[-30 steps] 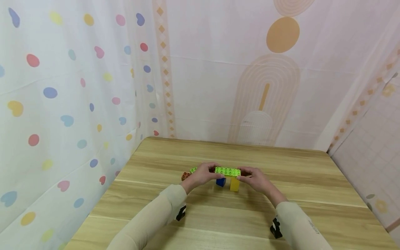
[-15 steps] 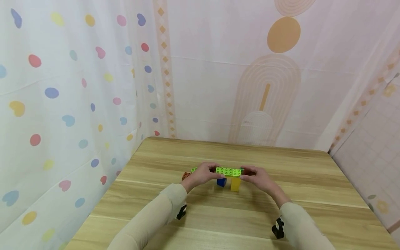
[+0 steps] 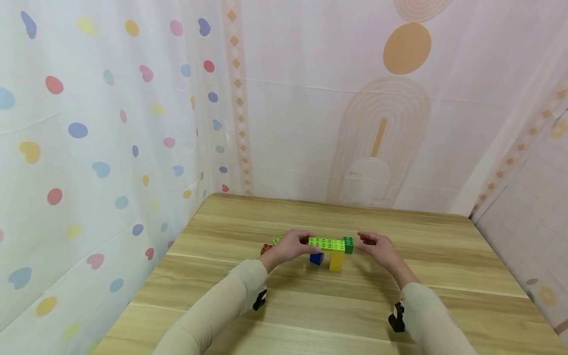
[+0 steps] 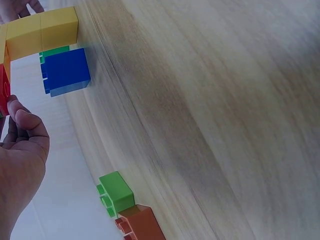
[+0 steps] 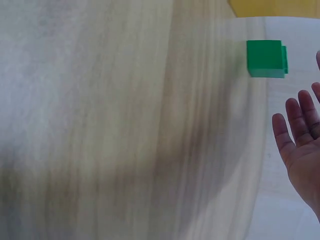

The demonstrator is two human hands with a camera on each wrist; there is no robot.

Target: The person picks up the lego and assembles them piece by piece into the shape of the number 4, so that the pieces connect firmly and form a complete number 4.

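Observation:
A toy-brick structure has lime green studded bricks [image 3: 326, 243] along its top and a yellow column [image 3: 336, 261] under the right end. My left hand [image 3: 293, 245] pinches its left end; in the left wrist view the fingertips are at a red brick [image 4: 4, 92] there. My right hand [image 3: 382, 250] is apart from the structure, fingers loosely extended and holding nothing. Between that hand and the structure, slightly behind, stands a dark green brick [image 3: 348, 245]. A blue brick [image 3: 316, 258] sits on the table below the raised span.
Left of the structure, partly behind the left hand, lie a brown-orange brick [image 3: 266, 248] and a lime green brick [image 4: 116, 192], side by side. The wooden table [image 3: 301, 315] ends at a patterned curtain [image 3: 288, 123] behind, with another dotted curtain [image 3: 111, 162] on the left.
My right hand has let go of the structure's right end and moved away to the right, uncovering the dark green brick. The left hand keeps its pinch.

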